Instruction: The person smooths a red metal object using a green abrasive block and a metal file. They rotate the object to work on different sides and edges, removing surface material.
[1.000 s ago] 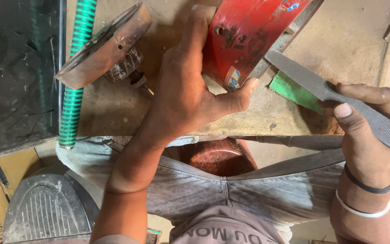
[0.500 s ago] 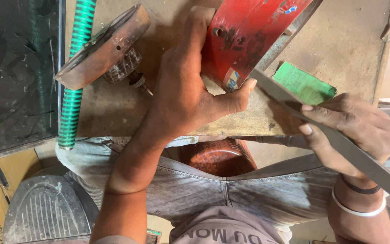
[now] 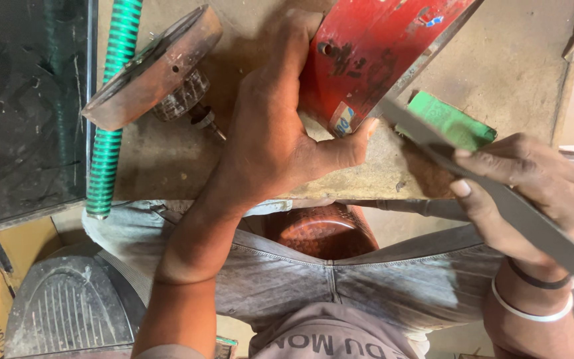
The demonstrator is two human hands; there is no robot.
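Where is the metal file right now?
In the head view, the metal file is on the right, gripped by the right hand, its tip against the red metal piece's edge.

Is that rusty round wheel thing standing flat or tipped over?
Tipped: the rusty wheel leans on its edge across the green hose.

A worn wooden workbench [image 3: 167,166] is filling the view. A green ribbed hose [image 3: 111,126] is lying across it beside a dark panel [image 3: 24,106].
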